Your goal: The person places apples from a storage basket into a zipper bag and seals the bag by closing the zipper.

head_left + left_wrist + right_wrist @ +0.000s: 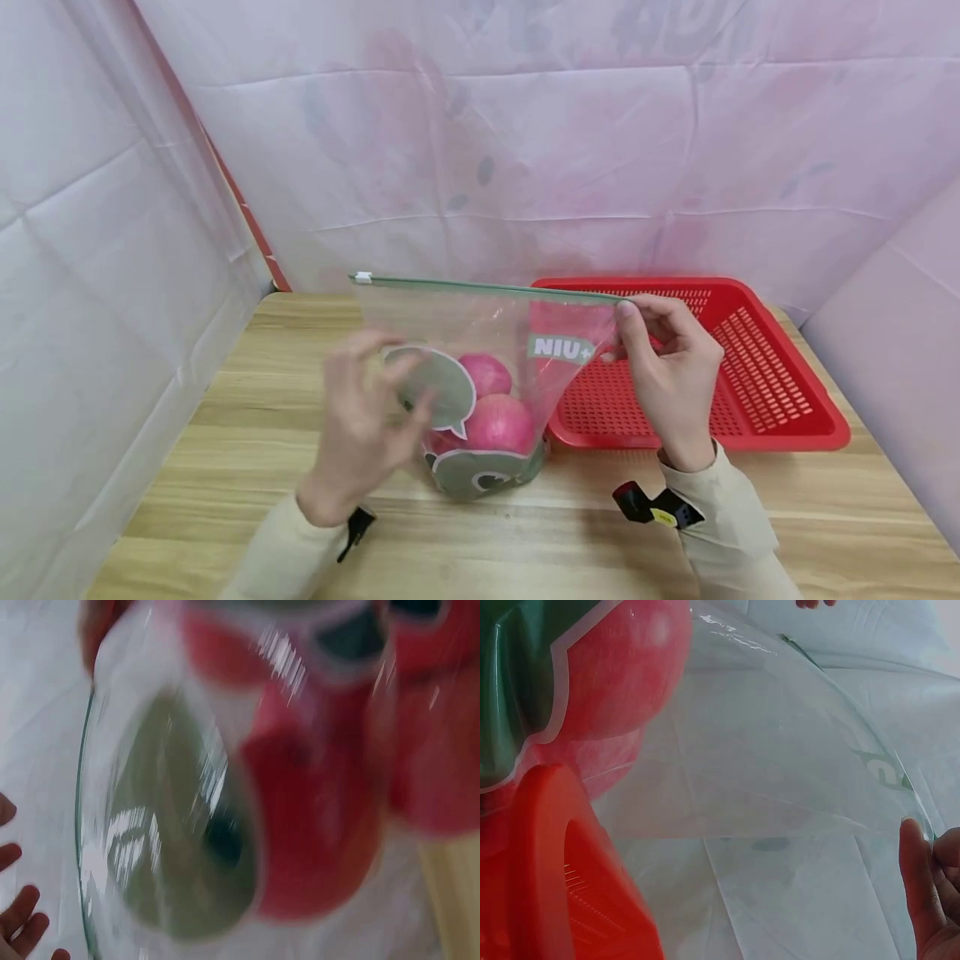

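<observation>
A clear zip bag [442, 312] with a green zip strip along its top stands on the table, with pink-red apples [501, 423] in its lower part. My right hand [671, 367] pinches the bag's top right corner between thumb and fingers, also seen in the right wrist view. The white slider [363, 277] sits at the strip's left end. My left hand [363, 425], blurred, is in front of the bag's left side, fingers spread and loosely bent, holding nothing. In the left wrist view its fingertips [26, 911] appear apart from the strip.
A red perforated plastic basket [795, 375] is on the right, partly behind the bag and my right hand. The wooden table [247, 467] is bounded by pale cloth [570, 150] at the back and sides.
</observation>
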The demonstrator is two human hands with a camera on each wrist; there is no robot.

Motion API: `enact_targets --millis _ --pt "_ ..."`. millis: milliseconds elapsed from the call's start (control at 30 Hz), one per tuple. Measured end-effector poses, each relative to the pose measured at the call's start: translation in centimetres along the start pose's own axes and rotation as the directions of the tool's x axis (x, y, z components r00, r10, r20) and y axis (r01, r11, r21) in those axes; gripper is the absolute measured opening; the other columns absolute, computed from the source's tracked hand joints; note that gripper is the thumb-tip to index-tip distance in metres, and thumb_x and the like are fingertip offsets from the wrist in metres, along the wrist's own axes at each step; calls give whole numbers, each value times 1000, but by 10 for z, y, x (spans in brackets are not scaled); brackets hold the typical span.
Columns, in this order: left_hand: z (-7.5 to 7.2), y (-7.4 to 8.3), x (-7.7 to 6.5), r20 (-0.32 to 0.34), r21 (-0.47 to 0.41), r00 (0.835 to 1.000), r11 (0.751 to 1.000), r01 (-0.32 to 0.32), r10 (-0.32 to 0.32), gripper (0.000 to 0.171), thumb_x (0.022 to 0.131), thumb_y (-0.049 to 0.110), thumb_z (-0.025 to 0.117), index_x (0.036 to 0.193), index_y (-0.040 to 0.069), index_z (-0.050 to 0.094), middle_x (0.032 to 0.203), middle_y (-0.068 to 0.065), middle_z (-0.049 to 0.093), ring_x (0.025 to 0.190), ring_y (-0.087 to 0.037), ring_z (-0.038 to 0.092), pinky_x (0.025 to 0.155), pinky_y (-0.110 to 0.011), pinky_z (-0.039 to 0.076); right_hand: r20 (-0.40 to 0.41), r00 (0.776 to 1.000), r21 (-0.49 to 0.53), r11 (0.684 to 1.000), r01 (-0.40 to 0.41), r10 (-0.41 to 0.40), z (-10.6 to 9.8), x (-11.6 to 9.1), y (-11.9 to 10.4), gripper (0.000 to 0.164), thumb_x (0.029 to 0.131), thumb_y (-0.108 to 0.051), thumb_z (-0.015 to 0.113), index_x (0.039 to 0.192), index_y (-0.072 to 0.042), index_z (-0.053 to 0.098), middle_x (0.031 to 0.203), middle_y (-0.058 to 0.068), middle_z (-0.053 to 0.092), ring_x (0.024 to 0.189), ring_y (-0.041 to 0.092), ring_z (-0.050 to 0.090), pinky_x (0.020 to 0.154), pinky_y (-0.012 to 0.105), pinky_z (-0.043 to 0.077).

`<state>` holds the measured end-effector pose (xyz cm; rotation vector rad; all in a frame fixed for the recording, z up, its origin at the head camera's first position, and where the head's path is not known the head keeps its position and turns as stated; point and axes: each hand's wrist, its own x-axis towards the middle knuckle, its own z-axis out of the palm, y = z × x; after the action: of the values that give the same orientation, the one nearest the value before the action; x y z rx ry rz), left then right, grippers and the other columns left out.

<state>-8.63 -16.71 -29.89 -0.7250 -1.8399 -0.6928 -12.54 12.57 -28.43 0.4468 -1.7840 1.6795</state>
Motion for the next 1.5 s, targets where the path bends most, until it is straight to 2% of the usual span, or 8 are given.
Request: enact_targets --millis 100,200,300,767,1033,1233,1367,1500 --pt "13 12 -16 203 -13 976 997 -73 74 31 101 36 56 113 10 68 123 -20 60 117 -37 56 96 -59 41 -3 999 -53 998 -32 32 2 2 2 13 95 5 67 104 13 67 74 4 64 59 9 67 58 21 59" --pt "22 16 -31 369 10 928 998 -54 47 39 102 47 51 122 18 69 137 -18 57 133 -36 51 107 -66 34 9 998 -106 993 -55 57 3 4 3 15 95 1 68 106 11 67 79 2 66 64 9 68 60 22 60" --pt "28 14 -40 448 49 894 998 -30 5 44 103 52 49 129 22 68 146 -18 52 142 -36 44 114 -69 27 26 998 -110 992 -61 65 5 5 6 17 95 1 68 108 11 67 84 2 69 69 9 69 62 23 60" --pt "47 -15 -56 502 66 855 991 115 -133 54 105 57 41 137 21 64 152 -18 47 146 -36 41 119 -72 16 96 993 -248 964 96 -74 13 -22 1 28 92 4 69 120 2 68 106 13 71 93 7 67 77 14 56" --pt "60 -37 -62 493 80 849 981 176 -192 61 107 59 32 140 18 62 153 -17 47 145 -34 42 115 -77 18 297 931 -207 937 280 -213 43 -62 0 23 85 3 71 108 0 71 104 10 72 90 17 69 83 18 56" --pt "65 -45 -65 512 97 827 972 214 -233 57 107 57 38 144 20 59 153 -19 47 145 -36 41 115 -76 19 472 878 -364 889 277 -81 57 -83 4 28 90 -5 72 118 -6 69 130 12 64 103 20 66 76 23 57" --pt "68 -47 -64 535 108 805 966 235 -255 64 106 62 29 146 20 56 153 -19 47 146 -33 40 116 -76 18 498 867 -486 829 276 3 60 -88 8 33 92 -7 71 125 -6 67 140 15 58 128 29 58 97 43 57" --pt "68 -50 -63 576 133 764 955 264 -291 66 106 64 27 150 21 52 155 -18 45 147 -31 40 116 -76 18 512 854 -550 800 240 96 61 -94 13 39 95 -7 68 133 0 60 147 20 52 134 33 54 108 46 49"
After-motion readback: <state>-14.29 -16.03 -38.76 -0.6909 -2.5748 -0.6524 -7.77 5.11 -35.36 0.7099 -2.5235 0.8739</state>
